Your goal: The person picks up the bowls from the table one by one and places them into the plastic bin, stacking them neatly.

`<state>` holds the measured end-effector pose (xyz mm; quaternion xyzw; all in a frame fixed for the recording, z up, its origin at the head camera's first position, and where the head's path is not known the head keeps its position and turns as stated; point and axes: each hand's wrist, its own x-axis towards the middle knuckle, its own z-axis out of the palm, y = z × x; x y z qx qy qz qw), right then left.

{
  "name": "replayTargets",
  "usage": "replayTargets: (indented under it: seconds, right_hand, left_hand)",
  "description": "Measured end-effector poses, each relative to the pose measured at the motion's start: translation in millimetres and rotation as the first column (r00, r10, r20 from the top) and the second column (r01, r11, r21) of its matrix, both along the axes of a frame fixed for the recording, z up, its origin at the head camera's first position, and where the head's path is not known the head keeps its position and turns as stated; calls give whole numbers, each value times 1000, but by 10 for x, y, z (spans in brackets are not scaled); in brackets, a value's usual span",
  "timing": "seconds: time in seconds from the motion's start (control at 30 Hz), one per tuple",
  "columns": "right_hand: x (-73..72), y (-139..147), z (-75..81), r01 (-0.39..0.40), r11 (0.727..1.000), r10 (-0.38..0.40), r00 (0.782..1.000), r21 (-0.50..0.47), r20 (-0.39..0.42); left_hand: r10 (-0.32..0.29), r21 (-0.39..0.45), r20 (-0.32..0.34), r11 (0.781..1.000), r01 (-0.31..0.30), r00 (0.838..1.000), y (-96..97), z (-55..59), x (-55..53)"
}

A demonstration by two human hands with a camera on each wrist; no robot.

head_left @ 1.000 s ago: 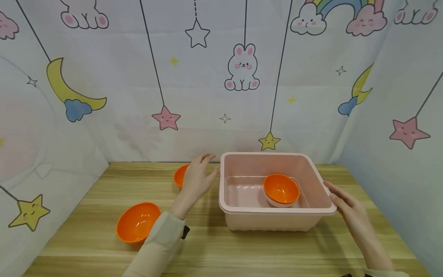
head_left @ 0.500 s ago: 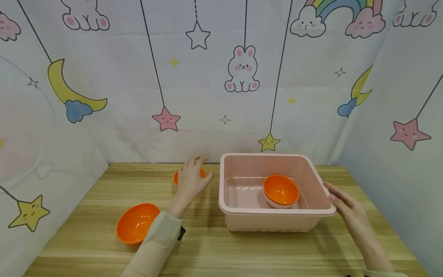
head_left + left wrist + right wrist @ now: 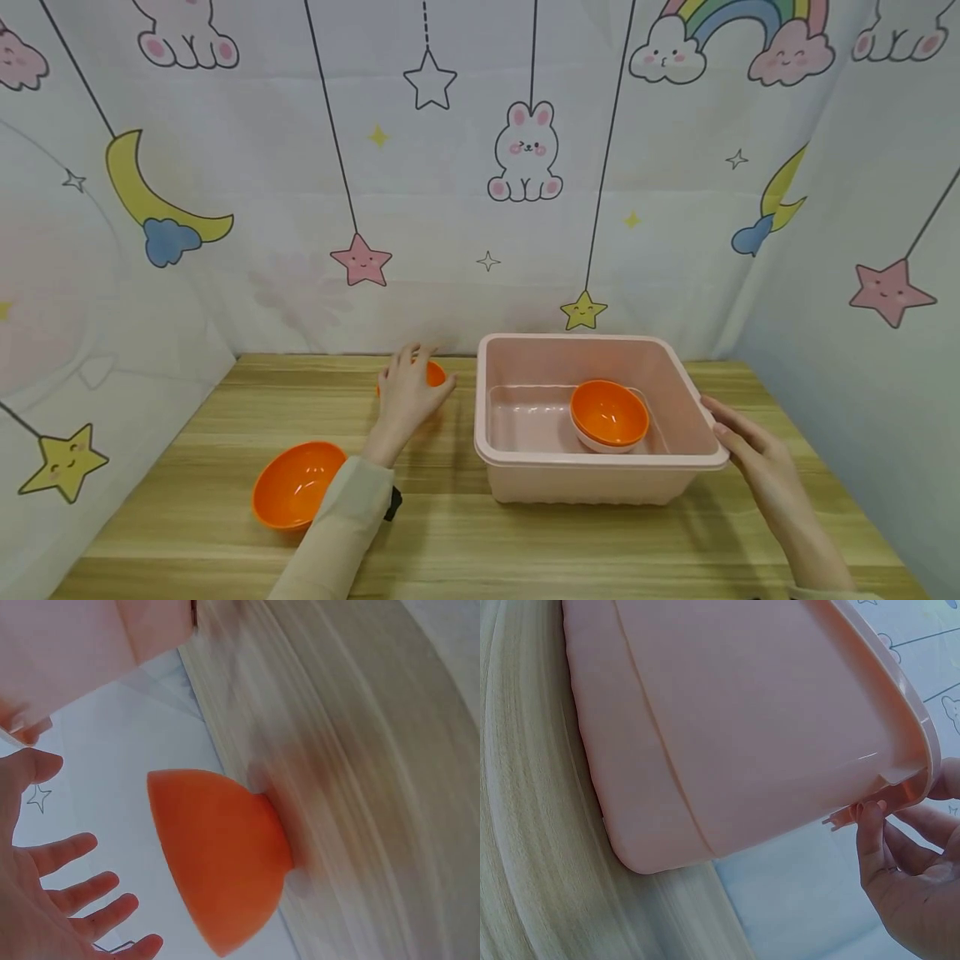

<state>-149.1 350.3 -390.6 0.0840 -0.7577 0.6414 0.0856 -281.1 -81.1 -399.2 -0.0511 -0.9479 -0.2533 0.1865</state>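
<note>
My left hand [image 3: 403, 400] is over a small orange bowl [image 3: 436, 374] at the back of the table, hiding much of it. In the left wrist view the fingers are spread and apart from that bowl [image 3: 217, 855], which stands upright on its foot. With its thumb and fingers, my right hand [image 3: 768, 458] holds the right rim of a pink plastic basin [image 3: 600, 459]. The right wrist view shows this hand [image 3: 915, 881] at the rim's corner. Inside the basin, an orange bowl [image 3: 609, 412] sits nested in a pale pink bowl [image 3: 597, 443].
A larger orange bowl [image 3: 300, 485] stands at the front left, beside my left sleeve [image 3: 337, 521]. Everything stands on a wood-grain table [image 3: 480, 558]. A white printed cloth [image 3: 450, 208] hangs behind the table and along its sides.
My left hand has moved left, away from the basin's left edge, and now lies over the small orange bowl. The right hand and the basin have stayed put.
</note>
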Motion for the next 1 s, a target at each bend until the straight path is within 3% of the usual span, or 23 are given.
replayTargets:
  seconds: [0.67, 1.0]
  right_hand:
    - [-11, 18, -13, 7, 1000, -8, 1000, 26, 9]
    - [-11, 16, -15, 0, 1000, 0, 1000, 17, -3]
  left_hand:
    - [52, 22, 148, 998, -56, 988, -56, -125, -111]
    - [70, 34, 161, 996, -77, 984, -74, -187, -156]
